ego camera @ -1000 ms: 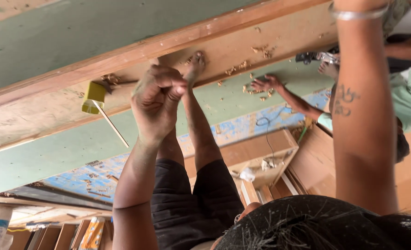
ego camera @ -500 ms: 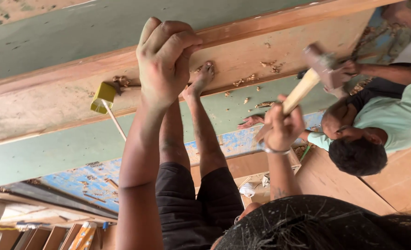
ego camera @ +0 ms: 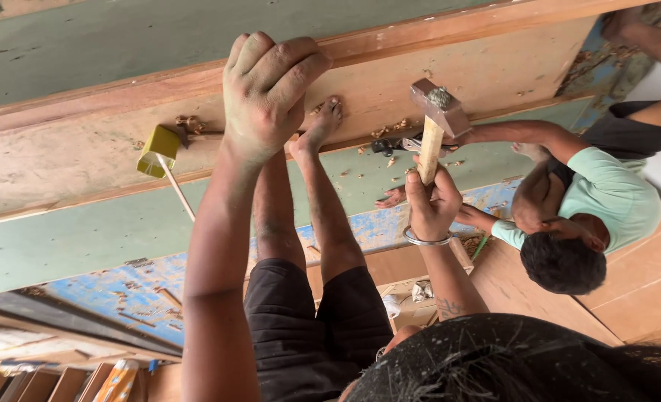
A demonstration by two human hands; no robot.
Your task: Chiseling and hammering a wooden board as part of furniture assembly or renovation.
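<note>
Against the plank's (ego camera: 494,67) near edge, left hand (ego camera: 267,93) curls closed, steadying something hidden; right hand (ego camera: 431,205) clamps the hammer (ego camera: 434,126), head raised for striking.

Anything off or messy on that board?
Wood shavings lie loose across the board near the hammer, with more by the yellow mallet. The board's face looks scuffed and patchy. The right hand grips the hammer; the left hand is curled against the board. Nothing else stands out.
</note>
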